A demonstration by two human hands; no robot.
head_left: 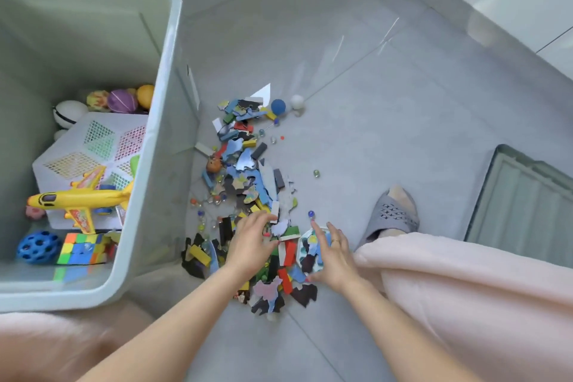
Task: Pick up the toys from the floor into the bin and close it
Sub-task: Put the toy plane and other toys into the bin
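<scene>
A long heap of puzzle pieces, coloured blocks and marbles (248, 183) lies on the grey floor beside the pale bin (145, 195). The bin stands open on the left and holds a yellow toy plane (83, 198), a white basket (93, 146), a cube puzzle (82, 248) and several balls. My left hand (251, 242) rests on the near end of the heap with fingers spread. My right hand (331, 254) lies flat beside it, fingers straight, touching a small round white dish (305, 242) with pieces in it. A blue ball (278, 106) and a white ball (297, 101) sit at the far end.
The bin's lid (524, 205) lies on the floor at the right. My foot in a grey slipper (392, 217) stands next to the heap, my pink-clad knee (465, 288) over it. Loose marbles (316, 173) are scattered right of the heap. A white wall runs along the upper right.
</scene>
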